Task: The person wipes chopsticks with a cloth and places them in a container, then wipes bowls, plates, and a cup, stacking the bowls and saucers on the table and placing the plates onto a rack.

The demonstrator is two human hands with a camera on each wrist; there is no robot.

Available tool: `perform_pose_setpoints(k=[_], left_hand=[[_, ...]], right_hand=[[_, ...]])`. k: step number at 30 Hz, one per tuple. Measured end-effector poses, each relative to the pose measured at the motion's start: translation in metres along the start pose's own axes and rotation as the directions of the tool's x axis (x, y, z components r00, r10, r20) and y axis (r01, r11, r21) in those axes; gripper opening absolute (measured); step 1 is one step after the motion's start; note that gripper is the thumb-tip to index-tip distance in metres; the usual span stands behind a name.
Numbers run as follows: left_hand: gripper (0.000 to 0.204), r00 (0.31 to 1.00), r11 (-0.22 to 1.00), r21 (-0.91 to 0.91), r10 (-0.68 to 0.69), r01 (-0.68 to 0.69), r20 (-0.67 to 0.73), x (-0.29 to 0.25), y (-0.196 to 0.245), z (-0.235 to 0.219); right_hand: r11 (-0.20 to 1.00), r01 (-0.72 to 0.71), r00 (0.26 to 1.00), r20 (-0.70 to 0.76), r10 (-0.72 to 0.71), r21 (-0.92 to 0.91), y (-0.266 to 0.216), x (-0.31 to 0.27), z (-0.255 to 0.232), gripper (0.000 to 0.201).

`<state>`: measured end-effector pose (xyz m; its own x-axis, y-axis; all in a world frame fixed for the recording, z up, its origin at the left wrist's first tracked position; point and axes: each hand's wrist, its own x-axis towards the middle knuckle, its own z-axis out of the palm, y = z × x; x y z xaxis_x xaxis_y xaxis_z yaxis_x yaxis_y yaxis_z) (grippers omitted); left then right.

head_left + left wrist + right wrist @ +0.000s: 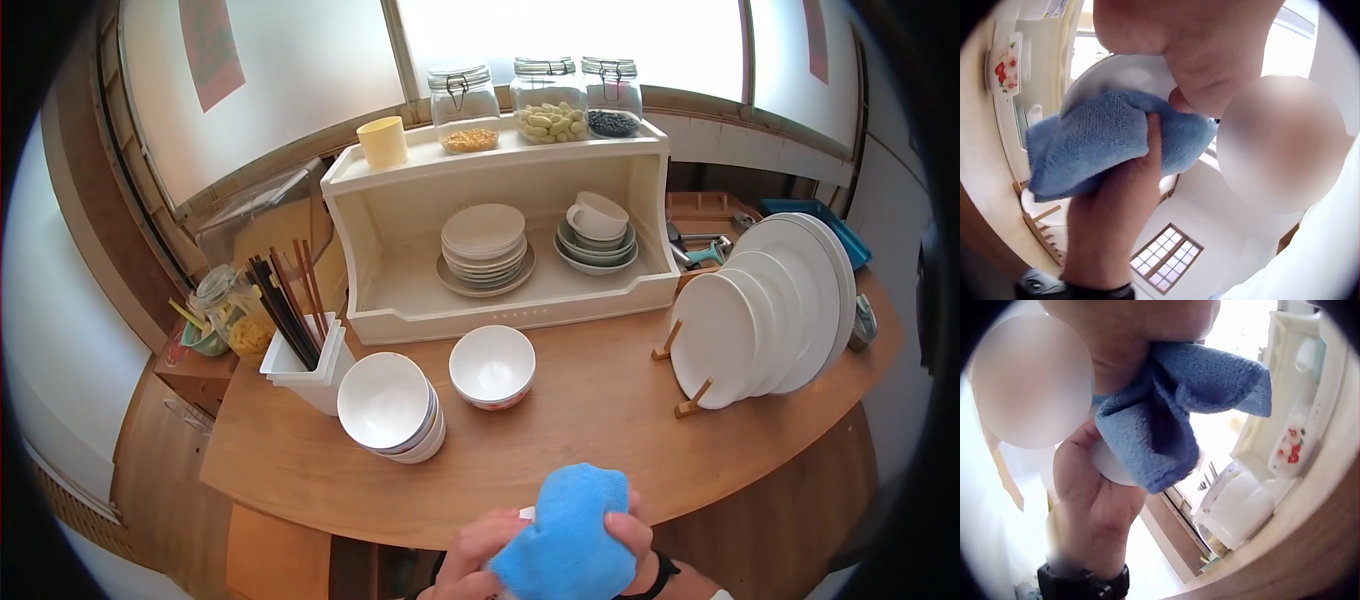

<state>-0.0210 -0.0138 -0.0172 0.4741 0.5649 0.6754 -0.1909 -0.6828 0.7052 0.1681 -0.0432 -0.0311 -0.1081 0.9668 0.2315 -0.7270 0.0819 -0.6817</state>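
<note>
Close to the body, at the table's front edge, both hands are at a blue cloth (575, 535) draped over a white bowl (1125, 74). My left hand (478, 550) grips the bowl from the left; only a sliver of white shows beside the cloth in the head view. On the other side my right hand (632, 530) holds the cloth against the bowl, its thumb pressed on the fabric (1094, 134). Seen from the right wrist, the bowl's curved side (1112, 465) lies in the left palm, and the folded cloth hides most of it.
A bowl (492, 366) and a stack of bowls (388, 402) stand on the wooden table (560, 425), left of centre. White containers (330, 375) hold chopsticks. Plates (715, 340) stand in a rack at right. Behind, a cream shelf (400, 285) bears dishes, jars (548, 105) and a yellow cup (382, 143).
</note>
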Motion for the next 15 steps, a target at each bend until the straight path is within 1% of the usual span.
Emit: perform_pose_setpoints(k=[1, 2, 3, 4, 5, 6, 7, 8, 9, 10, 11, 12, 13, 14, 15], left_hand=[[0.028, 1.000, 1.000, 0.000, 0.000, 0.000, 0.001, -0.002, -0.003, 0.001], [0.030, 0.997, 0.995, -0.089, -0.048, 0.042, -0.065, -0.009, -0.008, 0.003], [0.032, 0.987, 0.981, -0.178, -0.101, 0.078, -0.126, -0.015, -0.012, 0.006], [0.032, 0.987, 0.981, -0.178, -0.105, 0.082, -0.123, -0.021, -0.015, 0.009], [0.034, 0.955, 0.940, -0.310, -0.214, 0.144, -0.204, -0.027, -0.017, 0.014], [0.036, 0.906, 0.878, -0.439, -0.328, 0.188, -0.268, -0.030, -0.018, 0.019], [0.037, 0.877, 0.749, -0.658, -0.367, 0.080, -0.311, -0.030, -0.019, 0.025], [0.037, 0.876, 0.749, -0.658, -0.367, 0.079, -0.312, -0.031, -0.017, 0.029], [0.040, 0.826, 0.748, -0.655, -0.435, 0.110, -0.358, -0.032, -0.013, 0.034], [0.042, 0.769, 0.744, -0.653, -0.498, 0.140, -0.402, -0.035, -0.011, 0.038], [0.046, 0.788, 0.768, -0.624, -0.469, 0.141, -0.399, -0.038, -0.012, 0.041], [0.050, 0.806, 0.792, -0.595, -0.440, 0.140, -0.396, -0.038, -0.011, 0.043], [0.053, 0.855, 0.897, -0.420, -0.324, 0.142, -0.404, -0.037, -0.008, 0.046], [0.056, 0.899, 0.966, -0.227, -0.208, 0.126, -0.385, -0.035, -0.006, 0.047], [0.061, 0.952, 0.993, -0.033, -0.116, 0.111, -0.283, -0.033, -0.002, 0.041]], right_hand=[[0.824, 0.396, 0.918, 0.151, -0.367, -0.406, 0.033, -0.008, -0.024, 0.046], [0.357, 0.629, 0.686, 0.277, -0.673, -0.690, 0.065, -0.015, -0.047, 0.055], [0.360, 0.484, 0.772, 0.196, -0.604, -0.798, 0.068, -0.012, -0.042, 0.049], [0.348, 0.323, 0.839, 0.096, -0.535, -0.880, 0.067, -0.010, -0.037, 0.044], [0.097, 0.330, 0.871, 0.263, -0.414, -0.939, 0.047, -0.017, -0.038, 0.042], [0.102, 0.325, 0.873, 0.257, -0.414, -0.940, 0.040, -0.015, -0.032, 0.042], [0.226, 0.391, 0.884, 0.296, -0.362, -0.892, 0.037, -0.013, -0.027, 0.045], [0.347, 0.444, 0.885, 0.344, -0.314, -0.826, 0.037, -0.011, -0.025, 0.049], [0.801, 0.181, 0.981, 0.044, -0.191, -0.571, 0.063, -0.028, -0.024, 0.057], [0.801, 0.180, 0.981, 0.044, -0.189, -0.572, 0.070, -0.031, -0.020, 0.057], [0.966, 0.014, 0.995, -0.096, -0.040, -0.259, 0.075, -0.033, -0.017, 0.057], [0.985, -0.135, 0.973, -0.174, 0.152, 0.103, 0.077, -0.034, -0.015, 0.057], [0.986, -0.157, 0.967, -0.191, 0.166, 0.059, 0.072, -0.036, -0.020, 0.046], [0.984, -0.179, 0.962, -0.207, 0.179, 0.017, 0.065, -0.037, -0.028, 0.036], [0.957, -0.213, 0.970, -0.156, 0.184, -0.197, 0.060, -0.035, -0.036, 0.037]])
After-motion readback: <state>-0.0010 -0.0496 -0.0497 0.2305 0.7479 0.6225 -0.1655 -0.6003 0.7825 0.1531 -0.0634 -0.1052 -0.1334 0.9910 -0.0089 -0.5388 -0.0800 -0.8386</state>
